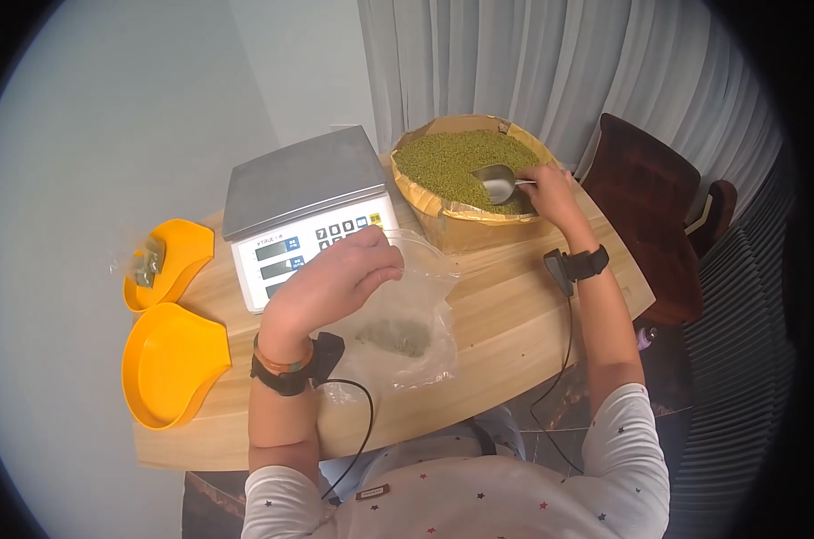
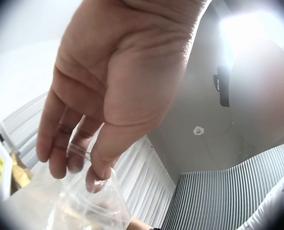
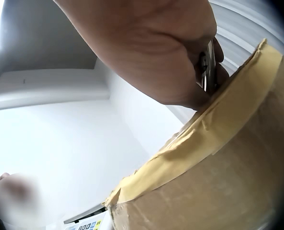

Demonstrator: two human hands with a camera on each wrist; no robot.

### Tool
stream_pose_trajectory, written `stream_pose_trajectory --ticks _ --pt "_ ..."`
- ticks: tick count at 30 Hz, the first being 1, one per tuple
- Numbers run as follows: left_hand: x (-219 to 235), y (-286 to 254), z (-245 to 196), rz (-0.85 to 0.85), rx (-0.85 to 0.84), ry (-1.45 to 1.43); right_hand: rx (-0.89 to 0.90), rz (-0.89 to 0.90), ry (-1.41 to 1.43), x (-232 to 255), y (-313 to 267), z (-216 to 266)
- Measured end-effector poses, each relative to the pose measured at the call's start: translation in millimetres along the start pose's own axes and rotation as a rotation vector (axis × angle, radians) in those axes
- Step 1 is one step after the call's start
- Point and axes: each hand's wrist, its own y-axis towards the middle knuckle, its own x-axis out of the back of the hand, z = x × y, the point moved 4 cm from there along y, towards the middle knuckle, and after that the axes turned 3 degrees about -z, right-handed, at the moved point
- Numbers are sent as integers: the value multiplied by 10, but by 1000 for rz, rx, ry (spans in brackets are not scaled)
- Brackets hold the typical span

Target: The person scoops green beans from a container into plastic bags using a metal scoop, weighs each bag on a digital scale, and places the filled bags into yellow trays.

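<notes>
Left hand [image 1: 335,280] has a narrow pinch, thumb and fingertips, on the rim of a clear plastic zip-type bag [image 1: 430,314]; bag is on the light wood table [image 1: 506,314], near side of the scale, small batch of green bits [image 1: 394,337] in its lower part. Right hand [image 1: 551,195] grips the thin handle of a shiny metal scoop [image 1: 498,188], bowl down in green granules [image 1: 438,162] filling a brown cardboard box [image 1: 465,232] with yellowish tape round the rim, far right. White scale [image 1: 310,241] with flat grey metal platform [image 1: 306,180] is far left of the box: 7, 8, 9 keys readable, blue and yellow keys beside them, brand print above the displays too small to trust, display values illegible. Left forearm and hand cover part of the keypad and lower display. Two yellow plastic trays [image 1: 175,359] at left; far one carries a clear packet [image 1: 146,267], contents unclear. Small shirt tag [image 1: 372,492], text unreadable. In the right wrist view, box rim cuts off the scoop bowl; finger wrap on the handle partly hidden.
</notes>
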Motion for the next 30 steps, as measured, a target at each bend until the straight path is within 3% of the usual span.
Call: stream_pose_trajectory --ticks 3,10,12,15,25,30 --pt "7 3 -10 20 7 3 -111 84 174 -20 21 -207" --pt "-27 -2 46 12 -15 12 -177 51 332 46 46 -714" --pt "-33 0 48 11 -7 7 -280 107 617 94 25 -732" --pt "-33 -4 56 10 -15 23 -354 108 729 106 -35 -674" --pt "-23 -9 66 -9 1 17 -309 144 733 119 -79 -567" --pt "-38 -3 90 -7 21 20 -146 236 794 522 -129 -63"
